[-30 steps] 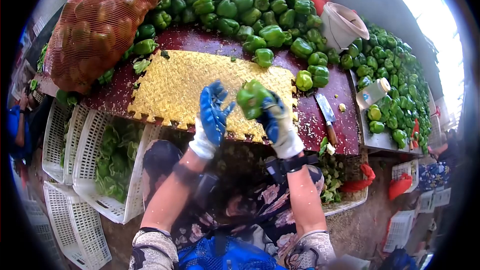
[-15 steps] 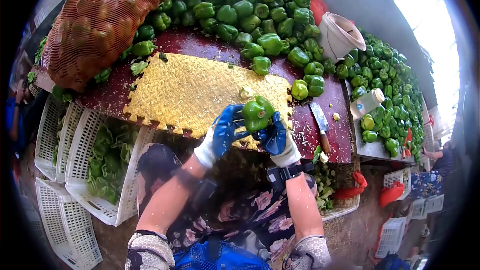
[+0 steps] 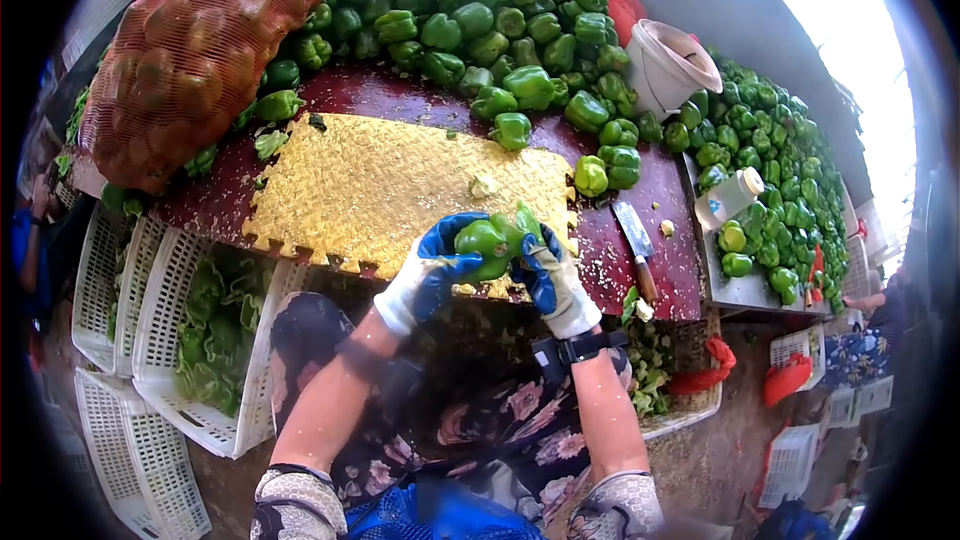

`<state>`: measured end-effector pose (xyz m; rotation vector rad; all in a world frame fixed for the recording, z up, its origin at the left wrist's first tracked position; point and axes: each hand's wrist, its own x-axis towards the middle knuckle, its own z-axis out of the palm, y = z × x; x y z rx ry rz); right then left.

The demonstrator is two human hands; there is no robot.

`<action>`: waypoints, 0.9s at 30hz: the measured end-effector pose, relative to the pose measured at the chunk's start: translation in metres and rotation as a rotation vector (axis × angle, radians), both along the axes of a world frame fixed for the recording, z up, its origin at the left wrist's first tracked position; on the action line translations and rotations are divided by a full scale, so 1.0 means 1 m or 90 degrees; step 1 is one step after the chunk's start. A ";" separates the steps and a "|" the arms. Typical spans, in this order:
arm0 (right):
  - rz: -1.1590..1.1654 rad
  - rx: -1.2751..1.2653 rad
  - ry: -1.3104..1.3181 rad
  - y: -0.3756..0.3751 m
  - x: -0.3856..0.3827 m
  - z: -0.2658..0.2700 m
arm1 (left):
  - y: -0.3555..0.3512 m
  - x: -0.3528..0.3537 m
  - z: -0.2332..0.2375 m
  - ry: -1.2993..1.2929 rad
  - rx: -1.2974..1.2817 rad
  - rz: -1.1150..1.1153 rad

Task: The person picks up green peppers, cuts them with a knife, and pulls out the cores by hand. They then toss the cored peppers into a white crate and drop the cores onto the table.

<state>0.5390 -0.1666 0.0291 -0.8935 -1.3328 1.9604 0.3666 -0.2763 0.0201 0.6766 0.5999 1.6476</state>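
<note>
A green pepper (image 3: 484, 247) is held between my hands over the front edge of the yellow mat (image 3: 370, 180). My left hand (image 3: 432, 270), in a blue and white glove, has its fingers wrapped round the pepper's left side. My right hand (image 3: 548, 278), gloved the same way, grips the right side, where a piece of the pepper stands up near the fingertips. A pale pepper core (image 3: 483, 185) lies on the mat just beyond. To the right, a knife (image 3: 636, 245) with a wooden handle rests on the dark red board (image 3: 675, 275).
Heaped green peppers (image 3: 470, 25) cover the back. A red mesh sack (image 3: 180, 60) bulges at the left. A white bucket (image 3: 665, 70) and a bottle (image 3: 728, 200) stand right. White crates (image 3: 150, 340) are at lower left. Another person's arm (image 3: 868, 302) shows far right.
The pepper has turned in my hands and moved slightly left, and a piece now stands up at its right side. The view has shifted slightly.
</note>
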 end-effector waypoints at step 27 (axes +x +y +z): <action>-0.150 0.576 -1.048 0.081 0.162 -0.012 | 0.007 -0.002 -0.036 0.120 -0.079 0.084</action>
